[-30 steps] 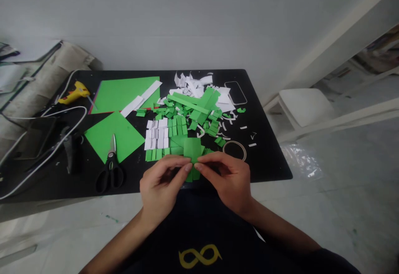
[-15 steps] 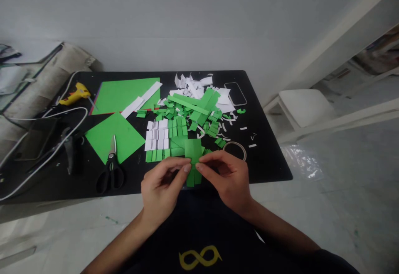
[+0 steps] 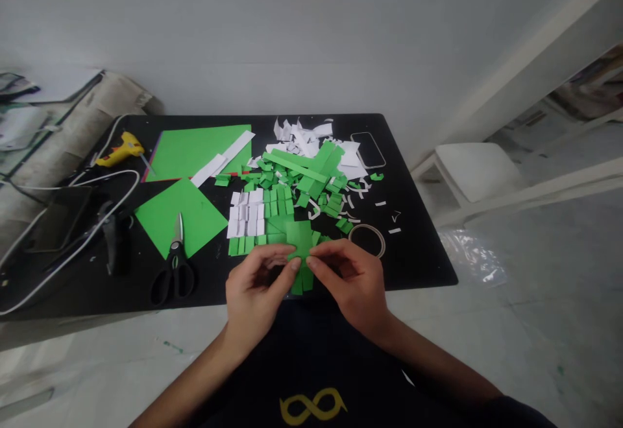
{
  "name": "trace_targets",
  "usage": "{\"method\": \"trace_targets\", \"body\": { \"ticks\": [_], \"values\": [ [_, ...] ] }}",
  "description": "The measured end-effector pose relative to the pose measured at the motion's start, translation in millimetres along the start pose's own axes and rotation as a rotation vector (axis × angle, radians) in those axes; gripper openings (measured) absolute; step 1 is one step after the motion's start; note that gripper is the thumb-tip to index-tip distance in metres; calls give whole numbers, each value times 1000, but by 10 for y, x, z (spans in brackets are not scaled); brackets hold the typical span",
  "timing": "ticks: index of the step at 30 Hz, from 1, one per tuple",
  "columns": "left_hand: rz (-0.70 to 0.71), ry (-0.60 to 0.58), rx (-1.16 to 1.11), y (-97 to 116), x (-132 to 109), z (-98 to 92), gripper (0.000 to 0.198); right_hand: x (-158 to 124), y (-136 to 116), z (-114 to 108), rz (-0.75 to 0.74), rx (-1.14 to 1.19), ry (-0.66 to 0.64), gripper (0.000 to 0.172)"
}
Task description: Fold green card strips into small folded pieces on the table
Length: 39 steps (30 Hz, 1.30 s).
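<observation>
Between my two hands, near the front edge of the table, is a green paper strip (image 3: 298, 236) with a slit at its lower end. My left hand (image 3: 260, 282) pinches its left edge between thumb and fingers. On the opposite edge, my right hand (image 3: 353, 279) pinches it the same way, at about the same height. Just behind lie folded white paper pieces (image 3: 246, 213) in rows, with folded green paper pieces (image 3: 278, 200) beside them. A heap of green paper strips (image 3: 318, 168) and cut scraps rises farther back.
Black-handled scissors (image 3: 175, 266) rest partly on a green square sheet (image 3: 170, 211). A yellow glue gun (image 3: 124, 149) and a white cable (image 3: 119, 201) lie at the left. White scraps (image 3: 302, 136) pile up at the back. A tape roll (image 3: 367, 240) sits right of my hands on the black table (image 3: 413, 259).
The paper strip has tilted slightly, its top shifting a little left. Both hands keep their pinch on it. The whole view has shifted slightly.
</observation>
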State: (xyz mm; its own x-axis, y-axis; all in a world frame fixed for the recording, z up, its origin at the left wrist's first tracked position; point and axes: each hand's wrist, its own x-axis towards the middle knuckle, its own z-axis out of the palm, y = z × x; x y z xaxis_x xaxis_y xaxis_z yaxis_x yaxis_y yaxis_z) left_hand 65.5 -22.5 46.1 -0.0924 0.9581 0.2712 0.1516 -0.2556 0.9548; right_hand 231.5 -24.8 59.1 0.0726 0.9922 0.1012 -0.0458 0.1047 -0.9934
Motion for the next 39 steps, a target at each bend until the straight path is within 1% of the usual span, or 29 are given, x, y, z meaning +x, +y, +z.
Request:
{"method": "trace_targets", "body": {
  "ticks": [6, 10, 17, 24, 30, 32, 35, 37, 39],
  "values": [
    [-38, 12, -46, -3, 8, 0, 14, 6, 19, 2, 34, 8, -11, 6],
    [-28, 1, -32, -3, 14, -22, 14, 25, 11, -15, 39, 17, -10, 4],
    [37, -9, -2, -19, 6, -14, 16, 36, 4, -10, 17, -19, -31, 4],
    [4, -21, -5, 12, 36, -5, 11, 83, -19, -38, 25, -27, -21, 4],
    [-32, -88, 0, 24, 115, -55, 9, 120, -26, -97, 20, -53, -75, 9],
    [-31, -138, -19, 17, 121, -74, 11, 126, -23, -103, 21, -55, -60, 10],
    [-10, -224, -34, -3, 113, -98, 21, 135, -21, -106, 24, -53, -32, 11],
    [10, -230, -30, -19, 108, -105, 26, 138, -20, -108, 34, -51, -33, 12],
    [21, -209, -26, -28, 109, -105, 26, 139, -17, -114, 46, -53, -41, 11]
  ]
}}
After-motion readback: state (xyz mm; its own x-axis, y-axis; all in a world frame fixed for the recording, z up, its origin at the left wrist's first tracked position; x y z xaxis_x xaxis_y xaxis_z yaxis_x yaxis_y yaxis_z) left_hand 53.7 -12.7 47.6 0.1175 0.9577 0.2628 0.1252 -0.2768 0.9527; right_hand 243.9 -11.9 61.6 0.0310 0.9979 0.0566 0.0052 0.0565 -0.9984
